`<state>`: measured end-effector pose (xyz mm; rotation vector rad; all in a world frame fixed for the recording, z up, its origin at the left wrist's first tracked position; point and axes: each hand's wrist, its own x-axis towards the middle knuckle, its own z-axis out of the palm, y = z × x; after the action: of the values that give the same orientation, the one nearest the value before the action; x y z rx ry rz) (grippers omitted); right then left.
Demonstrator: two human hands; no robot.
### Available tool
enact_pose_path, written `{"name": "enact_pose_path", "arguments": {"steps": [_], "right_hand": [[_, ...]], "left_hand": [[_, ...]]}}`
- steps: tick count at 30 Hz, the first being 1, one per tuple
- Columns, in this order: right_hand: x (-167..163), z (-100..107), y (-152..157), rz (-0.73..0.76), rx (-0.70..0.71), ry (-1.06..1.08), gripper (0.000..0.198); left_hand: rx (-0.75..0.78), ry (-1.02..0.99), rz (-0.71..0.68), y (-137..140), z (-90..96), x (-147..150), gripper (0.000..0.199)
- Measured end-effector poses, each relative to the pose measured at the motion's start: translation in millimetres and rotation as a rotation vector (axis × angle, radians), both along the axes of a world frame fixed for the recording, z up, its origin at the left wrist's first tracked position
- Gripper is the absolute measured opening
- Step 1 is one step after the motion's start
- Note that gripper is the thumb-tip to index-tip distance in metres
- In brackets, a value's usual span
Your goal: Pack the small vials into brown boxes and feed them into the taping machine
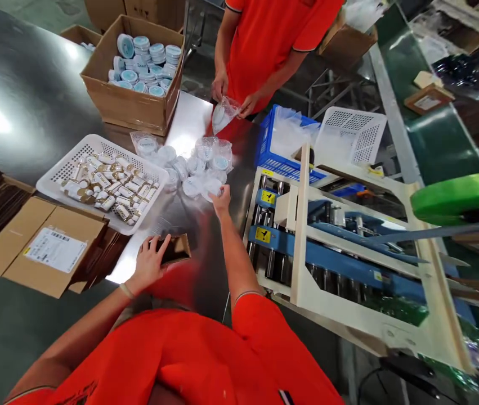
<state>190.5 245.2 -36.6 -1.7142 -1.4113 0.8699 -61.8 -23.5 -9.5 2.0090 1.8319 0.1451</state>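
Observation:
My left hand [150, 261] is at the near side of a small open cardboard box [182, 246], its thumb over the box and its fingers along the left wall. Ahead of it, my right hand [222, 201] pinches the edge of a clear-bagged round white container [211, 188] at the near end of a pile. Several more bagged round containers [197, 165] lie heaped on the metal table. To the left stands a white perforated basket [47, 183] full of small white-and-gold bottles [110, 183]. The inside of the small box is mostly hidden.
Across the table a person in red [260, 56] handles a bagged container [221, 117]. A large carton [125, 107] holds stacked round containers. Flattened cartons [53, 242] lie at left. At right are a blue crate [279, 154], a white basket [351, 132] and a roller tape machine [302, 242].

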Motion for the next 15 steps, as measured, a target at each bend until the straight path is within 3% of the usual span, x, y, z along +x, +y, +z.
{"name": "enact_pose_path", "arguments": {"steps": [3, 5, 7, 9, 11, 15], "right_hand": [[-6, 14, -74, 0.169, 0.245, -0.199, 0.02], [-13, 23, -132, 0.404, 0.457, -0.401, 0.008], [-22, 33, -185, 0.646, 0.58, -0.599, 0.013], [-35, 42, -220, 0.839, 0.528, -0.755, 0.017], [-49, 49, -232, 0.955, 0.347, -0.855, 0.021], [-76, 49, -198, 1.192, 0.042, -0.8, 0.035]], "left_hand": [[0.105, -0.141, 0.002, 1, -12.9, -4, 0.102], [0.185, -0.24, 0.026, 2, -24.2, -6, 0.103], [0.245, -0.319, 0.071, 3, -34.4, -5, 0.096], [0.278, -0.383, 0.108, 5, -40.8, -3, 0.089], [0.283, -0.44, 0.113, 9, -42.5, -1, 0.09], [0.232, -0.466, 0.026, 17, -37.2, 0, 0.09]]}}
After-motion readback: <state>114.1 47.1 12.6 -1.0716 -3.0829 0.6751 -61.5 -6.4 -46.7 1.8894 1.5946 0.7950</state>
